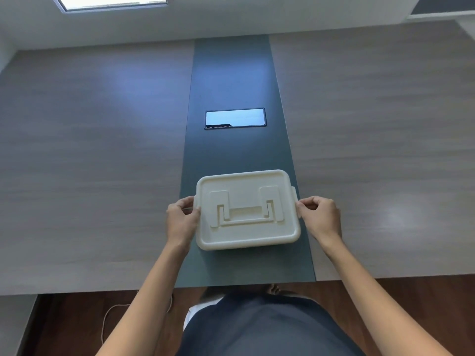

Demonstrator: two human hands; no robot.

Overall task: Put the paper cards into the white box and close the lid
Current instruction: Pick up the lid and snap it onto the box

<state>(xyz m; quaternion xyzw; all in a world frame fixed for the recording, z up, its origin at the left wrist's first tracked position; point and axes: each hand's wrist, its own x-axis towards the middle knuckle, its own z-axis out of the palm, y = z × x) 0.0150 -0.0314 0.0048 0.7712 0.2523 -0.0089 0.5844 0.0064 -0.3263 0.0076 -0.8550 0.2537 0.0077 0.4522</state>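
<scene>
The white box [246, 209] stands on the dark centre strip of the table, near the front edge, with its lid on top and the flat handle folded down. My left hand [181, 217] pinches the latch tab on the box's left side. On the right side, my right hand [320, 214] pinches the other latch tab. No paper cards are in sight; the lid hides the inside of the box.
A black-framed cable hatch [235, 118] sits in the dark strip [239, 80] behind the box. Wood-grain table surface [90, 155] spreads to both sides. The table's front edge [102, 291] runs just below the box, with dark floor and a thin white cable [110, 314] beneath.
</scene>
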